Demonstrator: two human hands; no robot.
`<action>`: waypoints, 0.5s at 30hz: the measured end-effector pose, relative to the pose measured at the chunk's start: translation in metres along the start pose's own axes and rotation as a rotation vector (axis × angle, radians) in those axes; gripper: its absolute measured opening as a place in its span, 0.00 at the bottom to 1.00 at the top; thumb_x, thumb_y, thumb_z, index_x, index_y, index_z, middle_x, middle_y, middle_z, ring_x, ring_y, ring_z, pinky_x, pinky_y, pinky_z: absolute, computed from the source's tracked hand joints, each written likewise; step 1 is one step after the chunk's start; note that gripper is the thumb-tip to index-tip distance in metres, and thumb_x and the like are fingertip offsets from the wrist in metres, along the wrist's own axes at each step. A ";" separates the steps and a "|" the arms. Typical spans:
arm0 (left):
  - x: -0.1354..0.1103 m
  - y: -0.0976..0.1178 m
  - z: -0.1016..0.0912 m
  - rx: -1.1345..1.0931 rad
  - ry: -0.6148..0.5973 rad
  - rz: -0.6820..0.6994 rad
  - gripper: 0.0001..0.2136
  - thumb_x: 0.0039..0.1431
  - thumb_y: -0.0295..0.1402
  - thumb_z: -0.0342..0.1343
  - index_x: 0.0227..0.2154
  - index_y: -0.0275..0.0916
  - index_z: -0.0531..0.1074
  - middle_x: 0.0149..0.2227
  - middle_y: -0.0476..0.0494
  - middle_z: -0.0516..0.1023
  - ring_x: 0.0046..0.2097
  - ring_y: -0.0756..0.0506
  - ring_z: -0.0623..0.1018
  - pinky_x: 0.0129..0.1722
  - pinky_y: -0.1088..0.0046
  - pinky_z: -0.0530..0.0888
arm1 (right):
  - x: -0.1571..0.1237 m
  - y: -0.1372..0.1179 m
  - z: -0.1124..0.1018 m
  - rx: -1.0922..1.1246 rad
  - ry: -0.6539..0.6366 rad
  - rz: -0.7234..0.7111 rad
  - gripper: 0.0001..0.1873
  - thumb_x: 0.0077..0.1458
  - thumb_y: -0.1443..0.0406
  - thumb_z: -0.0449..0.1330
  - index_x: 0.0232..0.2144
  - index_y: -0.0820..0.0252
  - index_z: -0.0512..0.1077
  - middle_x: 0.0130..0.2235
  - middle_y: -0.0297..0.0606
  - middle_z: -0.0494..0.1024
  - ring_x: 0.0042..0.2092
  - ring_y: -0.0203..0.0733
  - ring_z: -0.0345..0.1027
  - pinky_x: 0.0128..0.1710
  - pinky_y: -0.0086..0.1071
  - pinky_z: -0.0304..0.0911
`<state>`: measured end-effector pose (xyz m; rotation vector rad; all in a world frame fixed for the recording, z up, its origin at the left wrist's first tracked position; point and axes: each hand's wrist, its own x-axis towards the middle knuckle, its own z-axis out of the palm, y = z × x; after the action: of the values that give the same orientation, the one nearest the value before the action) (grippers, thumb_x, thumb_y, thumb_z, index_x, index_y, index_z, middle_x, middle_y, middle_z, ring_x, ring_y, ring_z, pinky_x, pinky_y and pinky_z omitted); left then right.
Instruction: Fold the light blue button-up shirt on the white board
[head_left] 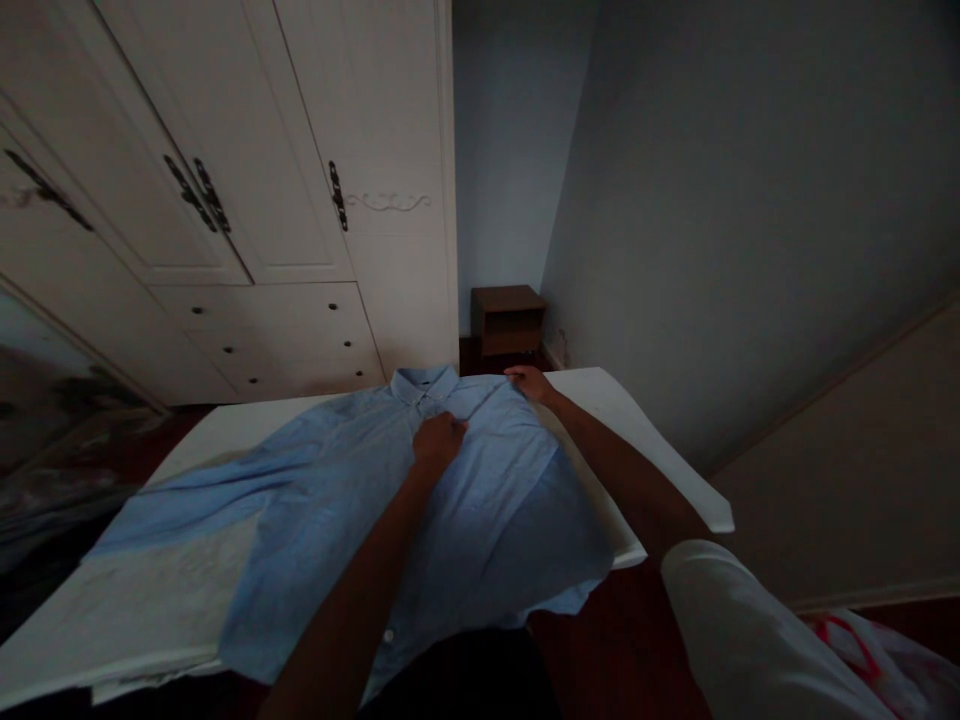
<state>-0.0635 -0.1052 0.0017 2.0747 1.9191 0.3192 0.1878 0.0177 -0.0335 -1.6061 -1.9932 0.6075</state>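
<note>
A light blue collared shirt point(322, 500) lies front up on a white-covered table point(172, 600), its collar at the far edge. One sleeve stretches out to the left; the other is hard to make out among the folds on the right side. On the chest, just below the collar, my left hand point(441, 440) is closed, pinching the shirt's cloth. My right hand point(531, 384) grips the shirt at its right shoulder, by the table's far edge. The shirt's lower hem hangs over the near edge, close to my body.
Behind the table stands a white wardrobe point(397, 270) with dark handles and drawers. A small brown nightstand point(510, 300) sits in the back corner. A grey wall point(750, 200) runs along the right. At the lower right lies a plastic bag point(892, 650) with red handles.
</note>
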 end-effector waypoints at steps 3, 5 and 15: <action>0.005 -0.001 0.001 -0.002 -0.060 0.017 0.15 0.62 0.41 0.48 0.35 0.39 0.76 0.42 0.39 0.80 0.48 0.41 0.77 0.45 0.70 0.71 | 0.007 -0.006 -0.001 -0.003 -0.018 0.000 0.13 0.64 0.65 0.52 0.48 0.60 0.72 0.52 0.43 0.73 0.52 0.43 0.68 0.51 0.37 0.65; 0.005 -0.001 0.001 -0.003 -0.071 0.017 0.15 0.63 0.39 0.46 0.35 0.39 0.76 0.42 0.38 0.80 0.47 0.41 0.78 0.45 0.70 0.71 | 0.013 -0.010 -0.003 -0.018 -0.045 0.014 0.15 0.64 0.68 0.49 0.46 0.61 0.74 0.52 0.42 0.75 0.54 0.42 0.68 0.51 0.33 0.64; -0.002 -0.004 -0.006 0.024 -0.089 -0.011 0.15 0.64 0.39 0.43 0.39 0.39 0.74 0.43 0.36 0.79 0.47 0.40 0.78 0.42 0.68 0.71 | 0.047 -0.029 -0.018 -0.246 -0.324 0.152 0.19 0.60 0.59 0.59 0.50 0.62 0.69 0.53 0.41 0.70 0.48 0.46 0.69 0.44 0.42 0.69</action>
<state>-0.0693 -0.1065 0.0063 2.0571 1.8905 0.1988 0.1688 0.0579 0.0038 -1.9207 -2.2652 0.7434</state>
